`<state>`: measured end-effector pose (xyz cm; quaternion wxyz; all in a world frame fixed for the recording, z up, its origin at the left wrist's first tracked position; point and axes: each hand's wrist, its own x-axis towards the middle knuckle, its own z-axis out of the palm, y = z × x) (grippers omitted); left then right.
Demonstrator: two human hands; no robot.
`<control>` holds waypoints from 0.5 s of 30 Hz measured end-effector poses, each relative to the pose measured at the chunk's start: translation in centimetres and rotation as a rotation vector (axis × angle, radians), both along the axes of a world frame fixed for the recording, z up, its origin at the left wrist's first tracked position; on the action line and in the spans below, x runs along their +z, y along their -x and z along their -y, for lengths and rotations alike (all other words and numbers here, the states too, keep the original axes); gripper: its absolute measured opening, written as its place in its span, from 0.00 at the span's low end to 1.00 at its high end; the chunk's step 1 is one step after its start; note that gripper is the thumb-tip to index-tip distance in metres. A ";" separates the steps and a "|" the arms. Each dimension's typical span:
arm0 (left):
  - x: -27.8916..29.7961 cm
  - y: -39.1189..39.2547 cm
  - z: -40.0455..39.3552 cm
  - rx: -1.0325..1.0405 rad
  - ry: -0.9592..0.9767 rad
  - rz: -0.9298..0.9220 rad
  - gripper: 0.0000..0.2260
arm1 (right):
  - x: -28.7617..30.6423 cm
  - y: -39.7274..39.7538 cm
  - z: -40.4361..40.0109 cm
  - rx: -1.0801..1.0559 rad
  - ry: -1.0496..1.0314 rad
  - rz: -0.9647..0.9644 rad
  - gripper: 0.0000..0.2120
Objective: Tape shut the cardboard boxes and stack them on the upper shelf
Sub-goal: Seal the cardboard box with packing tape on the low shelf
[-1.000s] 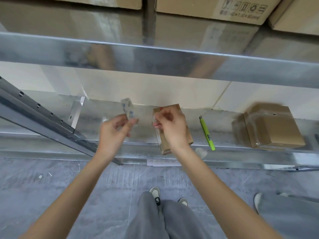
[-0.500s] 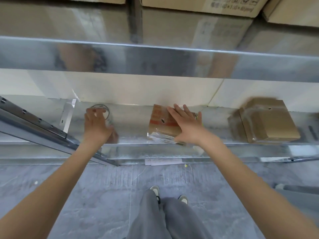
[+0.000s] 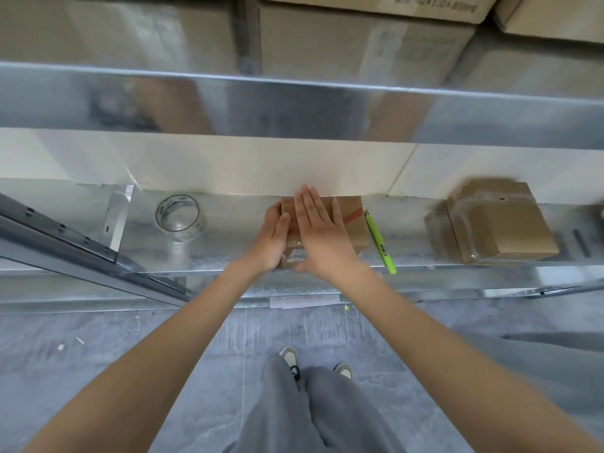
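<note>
A small cardboard box (image 3: 351, 220) with a red stripe lies on the lower metal shelf (image 3: 228, 230), clear tape across its near part. My right hand (image 3: 322, 233) lies flat on its top with straight fingers. My left hand (image 3: 273, 238) presses against the box's left side, fingers straight. A roll of clear tape (image 3: 178, 214) stands on the shelf to the left, apart from both hands. A second cardboard box (image 3: 500, 223), wrapped in clear tape, sits at the right. The upper shelf (image 3: 294, 103) runs across the top.
A green utility knife (image 3: 379, 243) lies just right of the small box. Large cardboard boxes (image 3: 359, 31) stand on the upper shelf. A slanted metal rail (image 3: 65, 237) crosses at the left. My legs and shoes (image 3: 291, 358) stand on the grey floor.
My left hand has set the tape roll down on the shelf and come over to the box's left side. My right hand stays flat on the box, which now lies squarer.
</note>
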<state>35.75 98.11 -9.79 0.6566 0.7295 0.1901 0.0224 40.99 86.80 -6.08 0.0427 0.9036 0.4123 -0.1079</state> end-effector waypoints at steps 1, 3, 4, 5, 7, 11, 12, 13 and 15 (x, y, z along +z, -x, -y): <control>0.0 0.0 0.0 0.015 0.000 -0.020 0.14 | -0.1 0.6 0.2 0.005 -0.019 0.005 0.58; -0.3 0.0 0.2 0.030 -0.002 -0.050 0.15 | -0.4 2.6 1.4 0.039 -0.060 0.005 0.55; -0.3 0.1 0.2 0.025 0.004 -0.049 0.15 | -0.7 3.8 2.3 0.053 -0.092 -0.003 0.55; -0.4 0.1 0.3 0.022 0.010 -0.048 0.15 | -1.1 5.1 3.3 0.056 -0.115 -0.016 0.55; -0.5 0.0 0.3 0.026 0.021 -0.052 0.16 | -1.7 6.6 4.6 0.054 -0.136 -0.019 0.52; -0.9 -0.1 -0.1 0.051 0.032 -0.019 0.12 | -1.6 5.1 5.1 0.116 -0.278 0.017 0.45; -1.0 -0.1 -0.2 0.052 0.029 -0.016 0.11 | -1.5 4.0 5.6 0.075 -0.328 0.012 0.43; -1.1 -0.2 -0.2 0.056 0.039 -0.019 0.10 | -1.4 2.6 6.3 -0.029 -0.385 0.000 0.43; -1.0 -0.5 0.2 0.081 0.121 -0.040 0.12 | -1.1 0.3 7.9 -0.311 -0.478 -0.156 0.42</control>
